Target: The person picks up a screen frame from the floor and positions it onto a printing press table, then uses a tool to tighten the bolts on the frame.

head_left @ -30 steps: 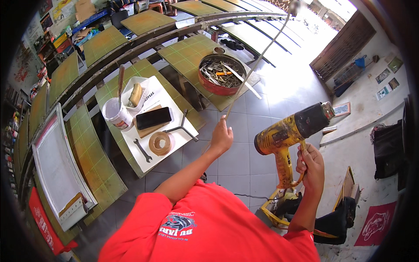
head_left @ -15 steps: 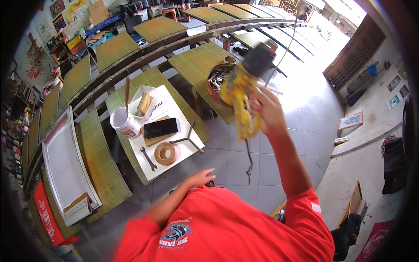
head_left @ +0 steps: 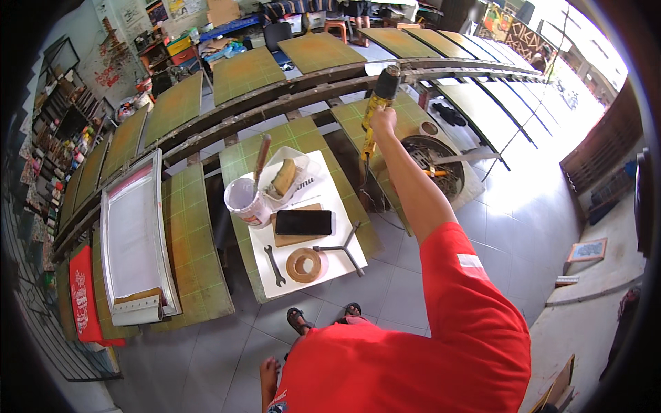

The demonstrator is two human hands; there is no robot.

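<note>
On a green, gridded tabletop [head_left: 296,131] lies a white board [head_left: 332,276], bearing a bucket [head_left: 255,215], tub [head_left: 305,166], brown pad [head_left: 292,241], spanner [head_left: 275,266], tape [head_left: 294,265] and three-armed wrench [head_left: 344,248]. The green panel [head_left: 349,124] to its right carries a round tin [head_left: 454,146]; further left, a framed screen [head_left: 131,241] lies on green panelling.

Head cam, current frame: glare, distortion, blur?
Head view: daylight blows out the open doorway and glares off the floor tiles; fisheye bows the screen-printing frame; the picture's corners go black; the heat gun in the right hand looks fairly sharp.
</note>
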